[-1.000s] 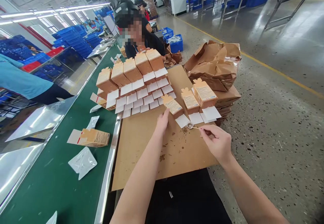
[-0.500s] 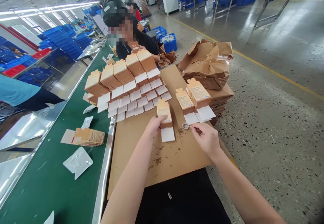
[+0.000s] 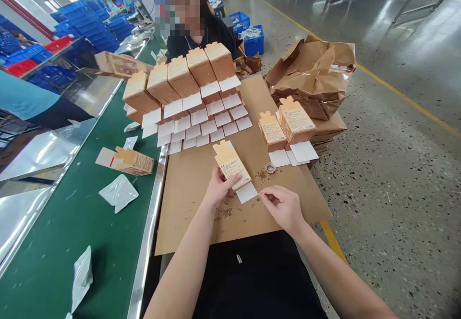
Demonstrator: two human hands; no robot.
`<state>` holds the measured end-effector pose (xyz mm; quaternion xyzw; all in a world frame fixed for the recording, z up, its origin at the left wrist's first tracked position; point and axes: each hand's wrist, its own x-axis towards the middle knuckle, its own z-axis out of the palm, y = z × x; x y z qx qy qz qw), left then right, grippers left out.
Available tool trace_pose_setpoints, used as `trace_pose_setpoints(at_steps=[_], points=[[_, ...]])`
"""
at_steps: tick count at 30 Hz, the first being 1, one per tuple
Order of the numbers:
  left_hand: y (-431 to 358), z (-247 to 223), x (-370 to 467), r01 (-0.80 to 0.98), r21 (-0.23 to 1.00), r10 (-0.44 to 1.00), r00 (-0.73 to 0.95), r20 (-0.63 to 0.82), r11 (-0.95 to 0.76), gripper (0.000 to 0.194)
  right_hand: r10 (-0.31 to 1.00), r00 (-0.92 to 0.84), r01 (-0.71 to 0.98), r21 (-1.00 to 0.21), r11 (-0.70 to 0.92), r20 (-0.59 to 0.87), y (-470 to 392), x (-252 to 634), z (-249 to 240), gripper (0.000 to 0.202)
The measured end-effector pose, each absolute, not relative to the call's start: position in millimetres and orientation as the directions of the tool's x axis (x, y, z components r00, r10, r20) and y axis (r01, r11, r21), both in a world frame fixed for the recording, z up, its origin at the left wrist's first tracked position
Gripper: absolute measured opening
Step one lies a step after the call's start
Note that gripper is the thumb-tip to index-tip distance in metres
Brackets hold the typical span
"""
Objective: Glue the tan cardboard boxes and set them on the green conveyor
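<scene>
One carton [image 3: 231, 164] sits clasped by left fingers [image 3: 233, 181]; right fingers [image 3: 270, 191] pinch near its flap [image 3: 247, 193].

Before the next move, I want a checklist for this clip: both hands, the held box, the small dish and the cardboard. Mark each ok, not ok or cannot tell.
1. Left hand has a grip on the box: ok.
2. White flap of that box is folded out, facing up: ok.
3. Right hand is close to the flap, fingertips pinched: ok.
4. Something is held in that pinch: cannot tell, too small to make out.
5. Small dish sits on the cardboard, beyond the right hand: ok.
6. Cardboard is clean around the work: not ok, brown flecks are scattered on it.
</scene>
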<state>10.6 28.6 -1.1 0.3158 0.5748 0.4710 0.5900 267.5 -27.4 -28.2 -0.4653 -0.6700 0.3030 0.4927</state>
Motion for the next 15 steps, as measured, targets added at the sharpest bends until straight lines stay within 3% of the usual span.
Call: trace_pose_setpoints(at_steps=[6,12,15], points=[[25.2,0.1,9.7,-0.127,0.937,0.937,-0.09,-0.339,0.326,0.092,0.93,-0.162,0.365,-0.855,0.368,0.331,-24.8,253.9,-38.2,0.028],[4.2,-10.0,17.3,-0.017,0.971,0.96,-0.145,-0.239,0.239,0.098,0.928,-0.035,0.366,-0.859,0.357,0.371,-29.7,279.1,-23.8,0.027],[-13.6,-18.7,21.5,0.126,0.97,0.968,-0.171,-0.184,0.206,0.095,0.921,0.023,0.365,-0.861,0.353,0.388,-37.2,297.3,-12.2,0.023]])
